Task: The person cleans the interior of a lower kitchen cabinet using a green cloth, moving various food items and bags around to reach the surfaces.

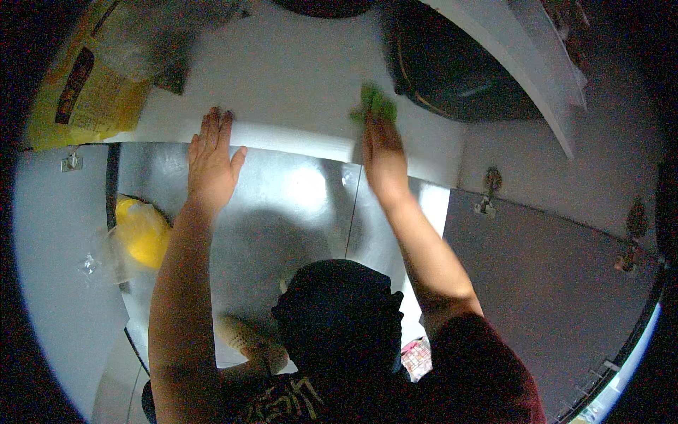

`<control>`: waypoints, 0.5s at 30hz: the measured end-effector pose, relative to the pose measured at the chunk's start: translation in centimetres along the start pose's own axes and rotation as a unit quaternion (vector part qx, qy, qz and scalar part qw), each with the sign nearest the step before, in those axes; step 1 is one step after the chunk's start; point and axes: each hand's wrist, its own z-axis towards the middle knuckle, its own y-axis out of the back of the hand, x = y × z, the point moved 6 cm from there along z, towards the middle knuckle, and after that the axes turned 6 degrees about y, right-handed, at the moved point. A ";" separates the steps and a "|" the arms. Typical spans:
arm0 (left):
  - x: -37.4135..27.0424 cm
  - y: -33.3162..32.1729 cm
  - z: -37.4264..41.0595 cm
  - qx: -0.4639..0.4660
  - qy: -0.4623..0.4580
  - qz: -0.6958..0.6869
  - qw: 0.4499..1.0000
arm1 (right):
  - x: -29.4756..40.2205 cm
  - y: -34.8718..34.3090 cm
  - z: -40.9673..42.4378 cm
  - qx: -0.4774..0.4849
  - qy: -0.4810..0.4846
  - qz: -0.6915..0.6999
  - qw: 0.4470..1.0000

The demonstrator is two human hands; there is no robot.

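Observation:
My left hand [214, 164] lies with its fingers stretched out at the front edge of a pale countertop [275, 90], nothing in its grasp. To the right, my right hand [384, 159] reaches over the same countertop with a green item [377, 103] at its fingertips. That item is blurred, so its kind cannot be told; the fingers are pressed on or around it. A dark, glossy round-edged object [450, 69] is just beyond my right hand.
On the left of the counter lies a yellow printed bag [100, 95]. Below hangs a clear plastic bag with something yellow [143, 233]. Cabinet doors with metal hinges [484, 206] stand open at the right. A thin pale curved panel [508, 63] rises at the upper right.

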 end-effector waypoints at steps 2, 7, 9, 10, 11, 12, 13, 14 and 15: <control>-1.0 0.5 0.1 -0.023 -0.001 0.000 1.000 | 3.0 1.5 -5.2 0.086 -0.003 0.047 0.995; -1.5 0.7 0.0 -0.040 -0.014 -0.011 0.999 | 4.7 3.4 -2.2 0.097 0.063 0.189 0.975; -1.6 1.4 -0.1 -0.038 -0.022 -0.021 0.999 | 2.0 4.3 1.2 0.063 0.016 0.065 0.996; -1.3 1.4 0.1 -0.035 -0.018 -0.016 0.999 | 0.9 4.9 2.9 0.067 -0.040 0.080 0.994; -0.7 1.1 0.2 -0.032 -0.015 -0.012 0.999 | 0.5 3.9 3.3 0.045 -0.043 0.068 0.996; -1.1 0.7 0.4 -0.032 -0.016 -0.015 0.999 | -0.1 2.5 2.7 0.022 -0.047 0.047 0.998; -1.8 0.6 0.4 -0.023 -0.009 -0.007 1.000 | -0.5 1.4 1.6 0.002 -0.053 0.026 0.998; -1.9 0.6 0.4 -0.011 0.001 0.005 1.000 | -0.6 -0.1 0.1 0.034 -0.104 0.082 0.991; -2.0 0.4 0.6 -0.002 0.009 0.018 1.000 | 0.4 -1.6 -1.5 0.102 -0.079 0.113 0.985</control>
